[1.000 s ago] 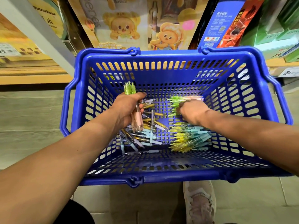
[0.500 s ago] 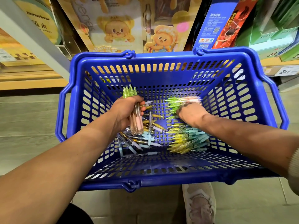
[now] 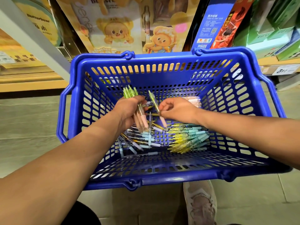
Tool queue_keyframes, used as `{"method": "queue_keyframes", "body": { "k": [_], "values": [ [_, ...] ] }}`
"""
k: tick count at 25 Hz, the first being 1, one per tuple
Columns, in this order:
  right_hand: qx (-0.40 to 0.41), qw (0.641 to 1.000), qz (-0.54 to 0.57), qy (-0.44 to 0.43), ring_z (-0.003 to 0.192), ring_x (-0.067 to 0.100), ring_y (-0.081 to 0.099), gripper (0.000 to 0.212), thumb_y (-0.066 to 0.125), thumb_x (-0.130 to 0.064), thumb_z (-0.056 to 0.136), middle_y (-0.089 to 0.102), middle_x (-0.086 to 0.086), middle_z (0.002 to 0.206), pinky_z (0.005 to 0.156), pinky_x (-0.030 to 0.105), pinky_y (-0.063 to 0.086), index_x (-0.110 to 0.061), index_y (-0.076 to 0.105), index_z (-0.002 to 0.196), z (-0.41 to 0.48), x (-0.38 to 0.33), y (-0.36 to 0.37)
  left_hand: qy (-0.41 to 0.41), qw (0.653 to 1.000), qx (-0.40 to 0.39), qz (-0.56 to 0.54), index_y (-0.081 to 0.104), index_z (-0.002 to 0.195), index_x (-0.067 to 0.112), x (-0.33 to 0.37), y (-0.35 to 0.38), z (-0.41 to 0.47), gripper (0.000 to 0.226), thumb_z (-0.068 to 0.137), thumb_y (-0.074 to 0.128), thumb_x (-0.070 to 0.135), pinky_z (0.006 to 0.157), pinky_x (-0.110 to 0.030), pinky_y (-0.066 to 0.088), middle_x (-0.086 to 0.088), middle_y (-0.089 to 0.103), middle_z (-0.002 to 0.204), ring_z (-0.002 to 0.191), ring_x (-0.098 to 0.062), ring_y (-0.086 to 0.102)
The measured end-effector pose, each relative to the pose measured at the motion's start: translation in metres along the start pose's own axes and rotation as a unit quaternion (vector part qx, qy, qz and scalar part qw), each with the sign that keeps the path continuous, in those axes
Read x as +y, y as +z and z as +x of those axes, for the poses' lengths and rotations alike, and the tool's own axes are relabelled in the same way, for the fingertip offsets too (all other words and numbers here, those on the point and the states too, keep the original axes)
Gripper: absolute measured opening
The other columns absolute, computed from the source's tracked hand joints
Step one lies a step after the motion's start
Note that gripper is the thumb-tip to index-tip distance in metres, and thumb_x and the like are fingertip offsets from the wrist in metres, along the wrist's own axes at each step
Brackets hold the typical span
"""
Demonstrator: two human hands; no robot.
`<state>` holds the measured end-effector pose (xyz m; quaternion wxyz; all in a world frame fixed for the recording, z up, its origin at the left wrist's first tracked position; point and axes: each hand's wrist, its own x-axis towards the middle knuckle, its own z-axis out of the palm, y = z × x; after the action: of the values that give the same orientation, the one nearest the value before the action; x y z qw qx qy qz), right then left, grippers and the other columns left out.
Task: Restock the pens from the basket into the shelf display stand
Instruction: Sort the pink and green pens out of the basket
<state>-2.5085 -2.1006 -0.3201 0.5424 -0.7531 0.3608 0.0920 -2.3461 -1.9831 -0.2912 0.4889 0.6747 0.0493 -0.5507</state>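
My left hand (image 3: 128,109) has its fingers curled round a bundle of green-capped pens (image 3: 142,120). My right hand (image 3: 177,109) pinches a single pen (image 3: 154,101), tilted, just beside that bundle. Both hands are over loose pens (image 3: 142,142) on the floor of the blue basket (image 3: 162,65).

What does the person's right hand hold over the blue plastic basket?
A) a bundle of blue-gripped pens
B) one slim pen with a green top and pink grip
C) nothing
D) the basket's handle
B: the right hand pinches a single green-topped, pink-gripped pen, apart from the bundle of like pens gripped in the left hand, above the blue plastic basket.
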Motion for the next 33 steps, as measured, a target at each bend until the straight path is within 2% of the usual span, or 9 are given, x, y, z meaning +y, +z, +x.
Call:
{"method": "queue_keyframes", "body": {
  "k": [5,9,12,15,16,20,27,30,33],
  "values": [
    [0.019,0.992,0.128,-0.009,0.069,0.004,0.068,0.01,0.074,-0.018,0.086,0.076,-0.001,0.081,0.071,0.024,0.059,-0.026,0.073,0.091,0.001,-0.025,0.027,-0.025,0.999,-0.047,-0.014,0.065,0.119,-0.008,0.0,0.003,-0.006,0.036,0.095,0.068,0.019,0.082,-0.052,0.062,-0.02,0.07,0.095,0.074,-0.031,0.069],
    [0.034,0.994,0.103,-0.033,0.078,0.0,0.07,0.016,0.077,-0.026,0.087,0.076,-0.013,0.084,0.079,0.022,0.057,-0.03,0.076,0.102,0.0,-0.021,0.029,-0.01,0.999,-0.032,-0.013,0.063,0.117,-0.014,-0.003,0.003,-0.009,0.04,0.089,0.075,0.011,0.064,-0.043,0.064,-0.018,0.072,0.079,0.061,-0.029,0.071],
    [0.043,0.993,0.107,-0.029,0.071,0.002,0.069,0.011,0.076,-0.037,0.088,0.074,0.0,0.08,0.066,0.011,0.052,-0.029,0.075,0.095,0.005,-0.014,0.022,0.015,1.0,-0.006,-0.005,0.06,0.122,-0.011,-0.002,0.004,-0.006,0.043,0.088,0.077,0.009,0.068,-0.045,0.064,-0.016,0.073,0.079,0.062,-0.026,0.071],
    [0.129,0.988,-0.082,0.014,0.078,0.004,0.069,0.012,0.064,-0.037,0.096,0.071,-0.007,0.087,0.056,0.01,0.045,-0.027,0.064,0.09,0.018,0.009,0.002,0.014,1.0,0.004,-0.002,0.062,0.119,-0.01,-0.002,0.003,-0.005,0.035,0.091,0.073,0.008,0.07,-0.041,0.065,-0.011,0.073,0.071,0.063,-0.02,0.071],
    [0.127,0.977,-0.169,0.027,0.09,0.011,0.069,0.004,0.062,-0.029,0.098,0.071,-0.005,0.098,0.063,0.015,0.048,-0.025,0.063,0.096,0.021,0.02,-0.007,0.011,1.0,0.003,-0.002,0.062,0.12,-0.01,-0.001,0.002,-0.005,0.035,0.092,0.072,0.008,0.065,-0.038,0.064,-0.01,0.072,0.069,0.059,-0.019,0.07],
    [0.034,0.874,-0.485,0.015,0.116,0.031,0.061,0.038,0.056,-0.012,0.097,0.058,0.007,0.133,0.091,0.041,0.055,-0.019,0.055,0.134,0.024,0.058,-0.029,0.021,1.0,0.01,0.015,0.055,0.127,-0.005,-0.001,0.001,-0.004,0.049,0.088,0.078,0.016,0.053,-0.03,0.058,-0.006,0.065,0.064,0.049,-0.014,0.061],
    [-0.009,0.777,-0.629,-0.034,0.115,0.033,0.059,0.049,0.059,0.003,0.09,0.055,0.011,0.129,0.089,0.041,0.052,-0.013,0.049,0.136,0.024,0.065,-0.021,0.012,1.0,-0.009,0.008,0.059,0.126,-0.006,0.002,0.004,-0.005,0.045,0.089,0.076,0.013,0.051,-0.027,0.057,-0.006,0.061,0.068,0.05,-0.013,0.058],
    [-0.01,0.786,-0.617,-0.039,0.11,0.032,0.063,0.044,0.054,0.003,0.094,0.058,0.01,0.127,0.087,0.04,0.055,-0.014,0.053,0.134,0.025,0.06,-0.031,-0.005,0.999,-0.031,0.012,0.064,0.112,-0.002,0.003,0.005,-0.005,0.029,0.09,0.075,0.014,0.052,-0.027,0.057,-0.005,0.06,0.064,0.049,-0.014,0.058],
    [0.004,0.877,-0.481,-0.021,0.09,0.026,0.069,0.021,0.055,-0.007,0.097,0.067,0.008,0.114,0.077,0.036,0.058,-0.016,0.062,0.115,0.028,0.046,-0.043,-0.015,0.999,-0.046,0.005,0.065,0.095,0.004,0.003,0.012,-0.006,0.014,0.091,0.074,0.014,0.056,-0.029,0.056,-0.006,0.062,0.065,0.052,-0.015,0.058]
  ]
}}
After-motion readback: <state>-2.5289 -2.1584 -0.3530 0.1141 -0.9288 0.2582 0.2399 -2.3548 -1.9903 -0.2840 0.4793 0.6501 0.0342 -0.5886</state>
